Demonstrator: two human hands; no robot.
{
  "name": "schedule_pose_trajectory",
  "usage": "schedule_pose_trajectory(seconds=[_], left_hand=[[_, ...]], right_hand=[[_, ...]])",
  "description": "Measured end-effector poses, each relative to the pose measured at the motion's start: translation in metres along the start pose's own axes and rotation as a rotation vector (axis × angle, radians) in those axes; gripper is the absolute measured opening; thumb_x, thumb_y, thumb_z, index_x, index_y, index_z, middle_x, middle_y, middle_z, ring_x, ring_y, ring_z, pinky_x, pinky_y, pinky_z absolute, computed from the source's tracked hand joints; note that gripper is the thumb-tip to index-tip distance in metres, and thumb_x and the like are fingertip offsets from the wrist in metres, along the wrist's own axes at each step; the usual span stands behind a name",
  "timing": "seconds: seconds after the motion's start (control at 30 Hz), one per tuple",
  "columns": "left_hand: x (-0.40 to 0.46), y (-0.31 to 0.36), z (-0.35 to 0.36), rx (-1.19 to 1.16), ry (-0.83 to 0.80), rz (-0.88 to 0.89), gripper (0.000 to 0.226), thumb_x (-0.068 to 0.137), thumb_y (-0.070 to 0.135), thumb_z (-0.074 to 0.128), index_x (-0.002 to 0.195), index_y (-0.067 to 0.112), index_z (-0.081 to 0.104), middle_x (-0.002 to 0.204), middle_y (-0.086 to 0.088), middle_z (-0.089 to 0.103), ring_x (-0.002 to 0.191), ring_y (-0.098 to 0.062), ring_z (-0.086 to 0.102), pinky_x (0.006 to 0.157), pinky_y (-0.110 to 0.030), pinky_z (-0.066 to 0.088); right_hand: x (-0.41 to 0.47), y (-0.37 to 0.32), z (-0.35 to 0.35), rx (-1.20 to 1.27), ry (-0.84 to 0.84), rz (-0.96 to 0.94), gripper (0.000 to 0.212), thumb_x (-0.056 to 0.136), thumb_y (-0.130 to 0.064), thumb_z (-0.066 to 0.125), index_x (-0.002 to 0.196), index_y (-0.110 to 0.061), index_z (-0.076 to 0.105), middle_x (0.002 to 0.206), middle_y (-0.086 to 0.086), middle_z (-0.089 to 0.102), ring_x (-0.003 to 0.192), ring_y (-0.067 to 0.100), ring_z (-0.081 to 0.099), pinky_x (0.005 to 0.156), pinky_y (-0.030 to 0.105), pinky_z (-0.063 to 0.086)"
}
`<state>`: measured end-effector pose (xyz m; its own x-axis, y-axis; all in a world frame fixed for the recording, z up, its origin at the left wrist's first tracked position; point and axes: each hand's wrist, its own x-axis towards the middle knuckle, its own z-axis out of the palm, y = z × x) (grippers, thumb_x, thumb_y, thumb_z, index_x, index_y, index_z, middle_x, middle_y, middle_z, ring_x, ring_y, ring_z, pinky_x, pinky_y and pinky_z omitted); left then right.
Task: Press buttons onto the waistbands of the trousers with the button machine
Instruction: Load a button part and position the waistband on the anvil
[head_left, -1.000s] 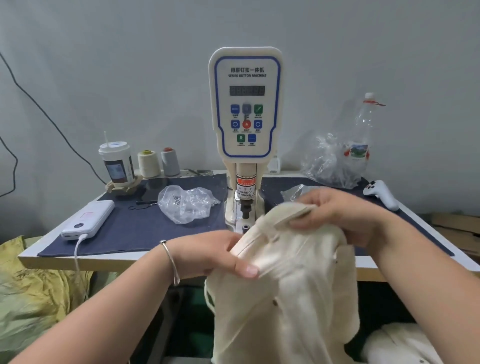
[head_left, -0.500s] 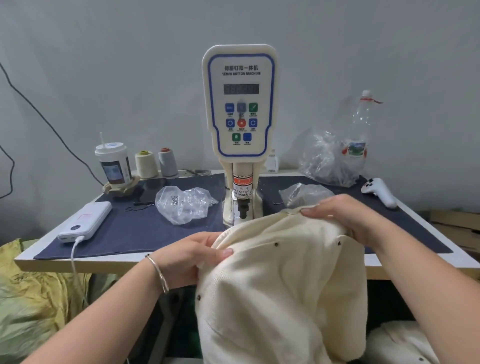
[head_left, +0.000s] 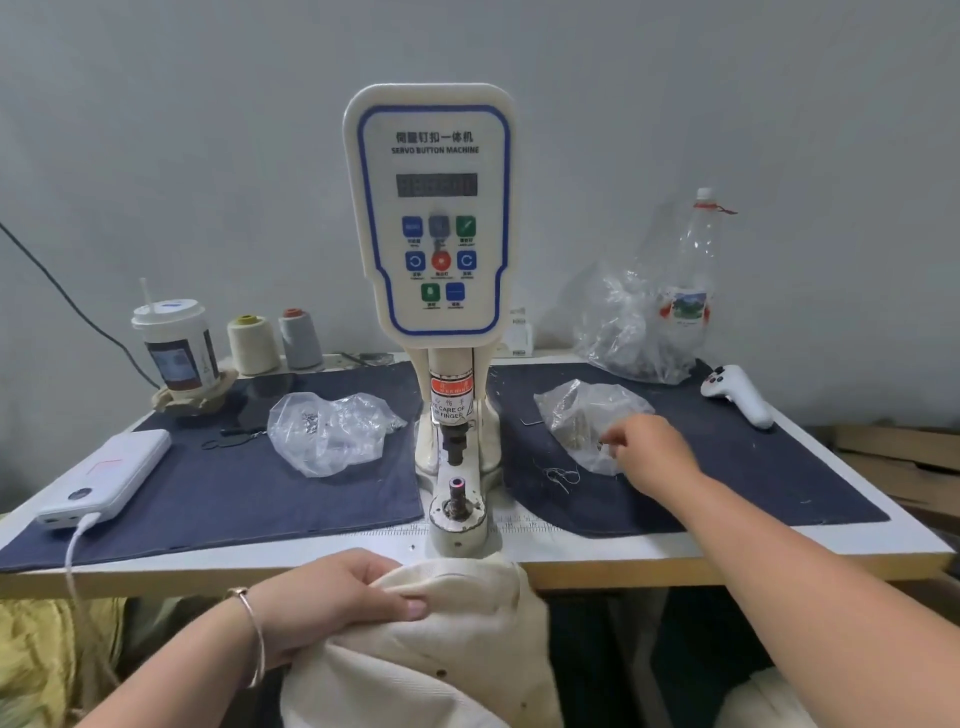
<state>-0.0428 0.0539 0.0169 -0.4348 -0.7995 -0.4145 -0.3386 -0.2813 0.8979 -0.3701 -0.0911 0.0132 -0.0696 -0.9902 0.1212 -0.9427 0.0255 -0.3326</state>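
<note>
The white servo button machine (head_left: 434, 208) stands at the table's middle, its lower die post (head_left: 457, 491) bare with a red glow on top. Cream trousers (head_left: 426, 649) hang below the table's front edge, and my left hand (head_left: 332, 597) grips their waistband. My right hand (head_left: 647, 452) reaches to the right of the machine, fingertips pinched at the opening of a clear plastic bag of small metal parts (head_left: 576, 415). Whether a part is between the fingers is too small to tell.
A second clear bag (head_left: 327, 431) lies left of the machine on the dark blue cloth (head_left: 208, 499). A white power bank (head_left: 104, 478) with cable, a cup (head_left: 176, 343) and two thread cones (head_left: 275, 340) sit at left. A white controller (head_left: 737, 395), plastic bottle (head_left: 691, 280) and crumpled bag sit at back right.
My right hand let go of the trousers and moved to the bag on the right. The trousers dropped from in front of the machine to below the table edge, held by my left hand alone.
</note>
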Motion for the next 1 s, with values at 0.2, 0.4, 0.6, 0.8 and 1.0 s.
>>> schedule_pose_trajectory(seconds=[0.2, 0.4, 0.6, 0.8, 1.0], left_hand=[[0.004, 0.003, -0.017, 0.005, 0.243, 0.147, 0.046, 0.064, 0.038, 0.079, 0.093, 0.003, 0.073, 0.090, -0.023, 0.072, 0.077, -0.024, 0.066, 0.069, -0.029, 0.049], [0.026, -0.005, -0.032, 0.139, 0.594, 0.180, 0.031, 0.060, 0.038, 0.070, 0.059, 0.011, 0.055, 0.061, -0.007, 0.042, 0.060, -0.017, 0.042, 0.063, -0.029, 0.035], [0.056, -0.004, -0.043, 0.222, 0.649, 0.180, 0.040, 0.064, 0.031, 0.070, 0.054, 0.018, 0.033, 0.056, 0.002, 0.026, 0.053, -0.012, 0.025, 0.053, -0.025, 0.022], [0.063, -0.005, -0.048, 0.160, 0.557, 0.053, 0.030, 0.059, 0.036, 0.068, 0.058, 0.017, 0.046, 0.060, -0.003, 0.039, 0.056, -0.014, 0.037, 0.064, -0.030, 0.031], [0.064, -0.008, -0.050, 0.143, 0.558, 0.055, 0.025, 0.058, 0.036, 0.068, 0.055, 0.019, 0.050, 0.055, 0.002, 0.044, 0.050, -0.010, 0.040, 0.062, -0.029, 0.033]], right_hand=[[0.030, -0.011, 0.015, -0.089, -0.073, 0.102, 0.019, 0.094, -0.023, 0.052, 0.104, -0.025, 0.069, 0.111, 0.003, 0.065, 0.101, 0.027, 0.061, 0.072, 0.027, 0.042], [0.039, -0.008, 0.021, -0.040, -0.066, 0.082, 0.017, 0.088, -0.034, 0.063, 0.072, -0.040, 0.061, 0.096, -0.003, 0.067, 0.091, 0.021, 0.062, 0.068, 0.025, 0.042], [0.039, -0.010, 0.022, -0.017, -0.085, 0.115, 0.012, 0.089, -0.031, 0.060, 0.092, -0.035, 0.071, 0.101, -0.003, 0.069, 0.096, 0.021, 0.064, 0.077, 0.028, 0.050], [0.043, -0.013, 0.021, -0.021, -0.155, 0.182, 0.018, 0.088, -0.029, 0.059, 0.102, -0.027, 0.069, 0.106, 0.000, 0.068, 0.100, 0.021, 0.064, 0.079, 0.028, 0.049], [0.033, -0.008, 0.032, 0.009, 0.056, 0.139, 0.014, 0.087, -0.019, 0.058, 0.079, -0.031, 0.058, 0.093, 0.000, 0.066, 0.081, 0.022, 0.057, 0.064, 0.026, 0.039]])
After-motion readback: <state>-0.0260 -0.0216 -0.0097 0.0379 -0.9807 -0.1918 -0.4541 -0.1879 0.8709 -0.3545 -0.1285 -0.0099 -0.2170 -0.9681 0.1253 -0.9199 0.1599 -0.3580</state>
